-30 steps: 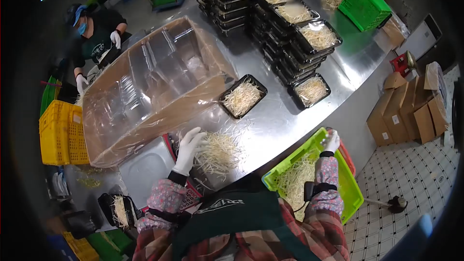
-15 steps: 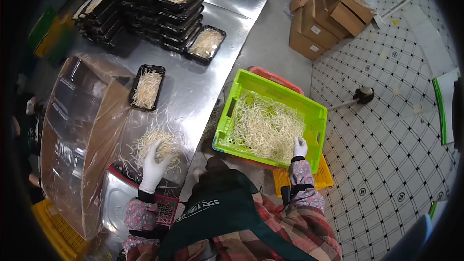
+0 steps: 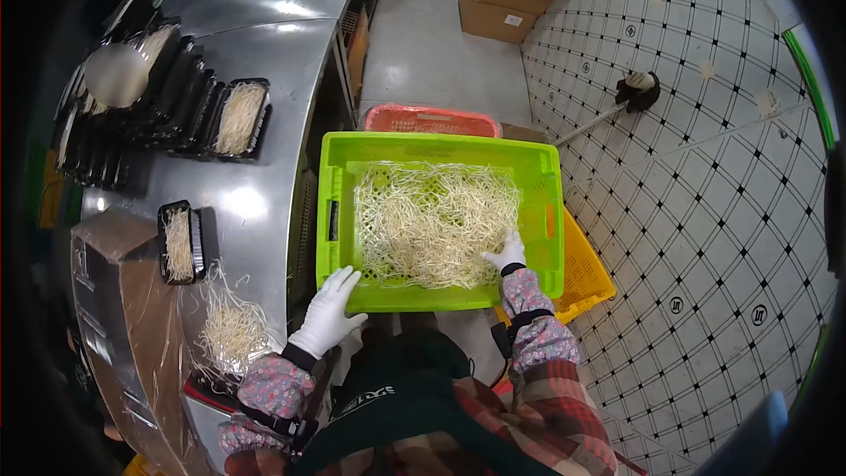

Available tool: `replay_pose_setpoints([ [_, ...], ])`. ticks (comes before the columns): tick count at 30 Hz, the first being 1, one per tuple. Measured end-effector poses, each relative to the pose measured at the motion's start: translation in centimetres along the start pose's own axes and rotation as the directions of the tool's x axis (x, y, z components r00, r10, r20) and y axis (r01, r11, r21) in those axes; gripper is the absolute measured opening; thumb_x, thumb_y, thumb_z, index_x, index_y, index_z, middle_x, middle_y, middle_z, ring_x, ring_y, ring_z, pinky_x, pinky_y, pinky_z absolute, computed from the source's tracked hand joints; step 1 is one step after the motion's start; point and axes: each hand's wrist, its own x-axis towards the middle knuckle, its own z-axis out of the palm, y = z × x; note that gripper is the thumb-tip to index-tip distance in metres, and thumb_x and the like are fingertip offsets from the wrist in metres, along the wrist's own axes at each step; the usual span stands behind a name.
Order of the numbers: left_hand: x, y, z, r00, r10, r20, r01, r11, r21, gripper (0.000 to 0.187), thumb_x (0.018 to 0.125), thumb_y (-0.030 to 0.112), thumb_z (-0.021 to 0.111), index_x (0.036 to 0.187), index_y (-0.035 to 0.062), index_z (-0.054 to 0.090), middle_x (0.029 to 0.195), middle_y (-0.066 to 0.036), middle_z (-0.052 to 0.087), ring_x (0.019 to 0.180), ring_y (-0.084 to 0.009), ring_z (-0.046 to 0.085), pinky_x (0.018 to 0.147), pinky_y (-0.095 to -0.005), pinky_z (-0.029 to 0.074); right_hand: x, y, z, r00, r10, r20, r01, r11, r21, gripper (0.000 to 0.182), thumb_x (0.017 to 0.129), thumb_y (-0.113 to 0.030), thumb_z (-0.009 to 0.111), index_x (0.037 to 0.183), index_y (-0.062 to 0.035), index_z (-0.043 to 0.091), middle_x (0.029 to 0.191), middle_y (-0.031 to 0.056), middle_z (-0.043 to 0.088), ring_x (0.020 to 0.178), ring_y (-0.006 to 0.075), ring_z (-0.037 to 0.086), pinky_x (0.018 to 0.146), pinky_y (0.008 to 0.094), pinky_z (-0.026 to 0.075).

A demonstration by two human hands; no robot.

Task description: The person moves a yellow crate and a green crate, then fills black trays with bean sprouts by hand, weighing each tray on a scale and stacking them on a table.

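Observation:
A lime-green plastic crate (image 3: 441,147) holds a thick bed of bean sprouts (image 3: 423,225) in front of me. My right hand (image 3: 507,254), in a white glove, reaches into the sprouts at the crate's right side, thumb and fingers apart; some fingertips are hard to make out against them. Beside the crate's near-left corner is my left hand (image 3: 328,316), also gloved, with fingers spread and nothing in it. A loose heap of sprouts (image 3: 231,335) lies on the steel table (image 3: 264,167) to its left. Farther back on the table, a black tray (image 3: 180,243) contains sprouts.
Stacked black trays (image 3: 189,92) of sprouts occupy the table's far left, next to one filled tray (image 3: 240,119). A plastic-wrapped carton (image 3: 132,300) stands at the left. Red (image 3: 432,121) and yellow (image 3: 577,264) crates show around the green one. Cardboard boxes (image 3: 502,0) sit beyond.
My left hand has left the sprout heap on the table and come right to the green crate's edge. My right hand has shifted from the crate's side into the sprouts. The view has turned right.

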Motion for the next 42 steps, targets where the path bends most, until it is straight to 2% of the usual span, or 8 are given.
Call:
replay_pose_setpoints([
  [9, 20.3, -3.5, 11.2, 0.906, 0.066, 0.418, -0.314, 0.767, 0.560, 0.095, 0.065, 0.012, 0.071, 0.147, 0.0202, 0.022, 0.151, -0.011, 0.019, 0.138, -0.0361, 0.022, 0.104, -0.0600, 0.027, 0.0, -4.8, 0.5, 0.964, -0.047, 0.261, 0.116, 0.960, -0.255, 0.113, 0.058, -0.043, 0.083, 0.146, -0.0172, 0.017, 0.151, 0.0226, 0.012, 0.137, 0.0435, 0.016, 0.101, 0.0491, 0.038],
  [15, 22.9, -8.1, 15.6, 0.883, 0.016, 0.470, -0.277, 0.826, 0.491, 0.071, 0.067, 0.018, 0.072, 0.131, 0.0173, 0.042, 0.127, -0.016, 0.043, 0.114, -0.0342, 0.047, 0.083, -0.0490, 0.047, 3.0, 0.8, 5.5, 0.953, -0.222, 0.206, 0.194, 0.970, 0.148, 0.017, 0.075, -0.014, 0.063, 0.092, -0.0138, 0.059, 0.107, 0.0072, 0.056, 0.099, 0.0281, 0.057, 0.078, 0.0414, 0.050],
  [17, 22.0, -8.2, 14.7, 0.932, 0.103, 0.348, -0.234, 0.904, 0.358, 0.024, 0.071, 0.009, 0.062, 0.095, 0.0128, 0.059, 0.090, -0.008, 0.053, 0.089, -0.0277, 0.056, 0.067, -0.0412, 0.049, 4.0, 1.8, 2.9, 0.953, -0.254, 0.165, 0.214, 0.950, 0.226, 0.018, 0.075, -0.015, 0.064, 0.092, -0.0145, 0.059, 0.104, 0.0075, 0.056, 0.097, 0.0283, 0.057, 0.077, 0.0421, 0.050],
  [23, 21.6, -7.4, 11.6, 0.944, 0.057, 0.325, -0.203, 0.877, 0.436, 0.064, 0.066, 0.018, 0.073, 0.125, 0.0180, 0.046, 0.122, -0.012, 0.046, 0.111, -0.0322, 0.048, 0.080, -0.0443, 0.048, 6.6, 0.6, -1.9, 0.948, -0.239, -0.209, 0.168, 0.937, -0.307, 0.039, 0.072, -0.018, 0.069, 0.109, -0.0173, 0.059, 0.113, 0.0085, 0.053, 0.108, 0.0284, 0.052, 0.082, 0.0413, 0.049],
  [25, 21.9, -7.5, 12.3, 0.920, -0.041, 0.389, -0.145, 0.888, 0.435, 0.111, 0.057, 0.024, 0.083, 0.146, 0.0258, 0.017, 0.150, -0.013, 0.018, 0.130, -0.0374, 0.032, 0.089, -0.0522, 0.044, 6.8, 0.4, -0.4, 0.962, -0.194, -0.194, 0.145, 0.960, -0.238, 0.041, 0.071, -0.019, 0.071, 0.110, -0.0143, 0.059, 0.112, 0.0101, 0.054, 0.108, 0.0291, 0.052, 0.084, 0.0404, 0.048],
  [34, 16.8, -6.8, 13.7, 0.886, 0.294, 0.359, -0.390, 0.891, 0.233, 0.038, 0.071, 0.016, 0.064, 0.109, 0.0174, 0.059, 0.099, -0.005, 0.055, 0.092, -0.0236, 0.056, 0.070, -0.0360, 0.051, 1.8, 0.0, 0.8, 0.897, -0.440, 0.045, 0.407, 0.861, 0.304, 0.045, 0.072, -0.013, 0.065, 0.116, -0.0180, 0.057, 0.118, 0.0086, 0.052, 0.108, 0.0278, 0.052, 0.079, 0.0386, 0.051],
  [39, 18.6, -2.9, 16.8, 0.891, 0.297, 0.343, -0.413, 0.846, 0.339, 0.060, 0.071, 0.012, 0.063, 0.128, 0.0208, 0.049, 0.131, -0.010, 0.042, 0.115, -0.0301, 0.046, 0.076, -0.0415, 0.050, -1.0, -5.5, 4.4, 0.756, -0.650, 0.078, 0.639, 0.707, -0.302, 0.063, 0.071, -0.016, 0.068, 0.131, -0.0202, 0.047, 0.131, 0.0084, 0.046, 0.109, 0.0299, 0.052, 0.078, 0.0427, 0.051],
  [42, 19.7, -3.8, 19.6, 0.918, 0.256, 0.303, -0.370, 0.828, 0.421, 0.059, 0.070, 0.009, 0.062, 0.127, 0.0201, 0.049, 0.123, -0.010, 0.047, 0.112, -0.0303, 0.048, 0.075, -0.0424, 0.050, 0.5, -4.6, 7.5, 0.805, -0.545, 0.237, 0.575, 0.814, -0.082, 0.065, 0.068, -0.015, 0.068, 0.130, -0.0196, 0.048, 0.130, 0.0086, 0.046, 0.111, 0.0298, 0.051, 0.079, 0.0410, 0.051],
])
